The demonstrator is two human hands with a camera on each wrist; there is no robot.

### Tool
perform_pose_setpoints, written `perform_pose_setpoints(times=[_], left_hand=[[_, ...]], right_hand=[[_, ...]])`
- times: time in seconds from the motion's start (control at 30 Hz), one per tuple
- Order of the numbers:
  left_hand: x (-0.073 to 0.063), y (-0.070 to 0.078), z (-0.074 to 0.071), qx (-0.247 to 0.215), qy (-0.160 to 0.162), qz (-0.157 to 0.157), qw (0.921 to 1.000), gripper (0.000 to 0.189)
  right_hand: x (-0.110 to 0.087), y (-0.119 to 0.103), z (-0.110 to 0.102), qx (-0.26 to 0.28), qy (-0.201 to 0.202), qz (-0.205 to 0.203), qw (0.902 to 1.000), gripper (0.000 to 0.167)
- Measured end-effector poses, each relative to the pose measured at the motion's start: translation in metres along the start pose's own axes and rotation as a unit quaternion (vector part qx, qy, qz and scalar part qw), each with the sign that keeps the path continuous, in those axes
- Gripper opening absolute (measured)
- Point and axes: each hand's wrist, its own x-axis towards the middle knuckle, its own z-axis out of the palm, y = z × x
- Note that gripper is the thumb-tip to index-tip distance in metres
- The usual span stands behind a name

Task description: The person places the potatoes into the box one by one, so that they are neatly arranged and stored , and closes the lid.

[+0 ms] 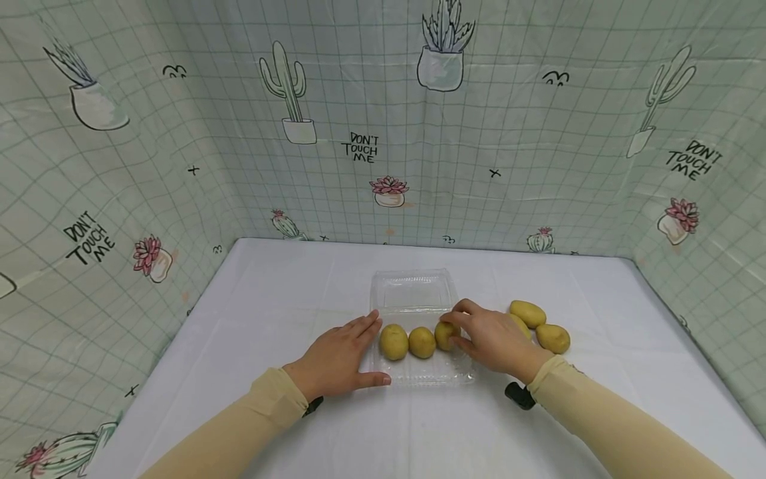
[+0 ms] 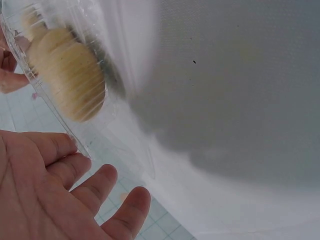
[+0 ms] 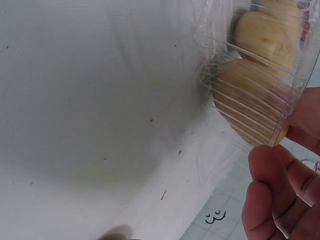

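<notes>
Pale checked cloth (image 1: 445, 126), printed with potted plants and lettering, is hung beyond the grips and to either side. White table (image 1: 287, 286) is seen beneath. Clear plastic box (image 1: 419, 378) is set between left grip (image 1: 338, 356) and right grip (image 1: 495, 336); its lid (image 1: 413, 291) is laid back on the side farther from the wrists.

Three potatoes are noted in the box, in one row. First potato (image 1: 393, 342) is found just beside the left grip's fingers; middle potato (image 1: 422, 342) comes next toward the right grip; end potato (image 1: 447, 334) is pinched between the right grip's thumb and fingers, low within the box. Left grip is spread wide, nothing grasped, its fingers laid along the near side edge of the box.

Three more are recorded on the table outward of the right grip: far potato (image 1: 528, 313), outer potato (image 1: 553, 338), and a partly hidden potato (image 1: 520, 325), covered in part by the hand. Both forearms are covered by tan sleeves (image 1: 251, 412).
</notes>
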Motion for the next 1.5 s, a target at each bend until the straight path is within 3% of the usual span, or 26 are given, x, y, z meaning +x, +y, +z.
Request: perform_pose_setpoints(times=[0.47,0.73,1.17,1.5], left_hand=[[0.000,0.001,-0.001,-0.002,0.001,-0.003,1.0000,0.099],[-0.001,0.001,-0.002,-0.002,0.003,0.001,1.0000,0.099],[0.000,0.001,-0.002,-0.005,0.000,-0.002,1.0000,0.099],[0.000,0.000,-0.001,-0.005,0.000,0.002,1.0000,0.099]], right_hand=[[-0.001,0.002,0.000,-0.016,0.016,-0.004,0.9997,0.035],[-0.006,0.005,-0.010,-0.003,0.020,0.015,0.9997,0.036],[-0.034,0.036,-0.024,-0.008,0.031,0.067,0.9972,0.040],[-0.056,0.058,-0.023,-0.029,0.045,0.091,0.9944,0.037]])
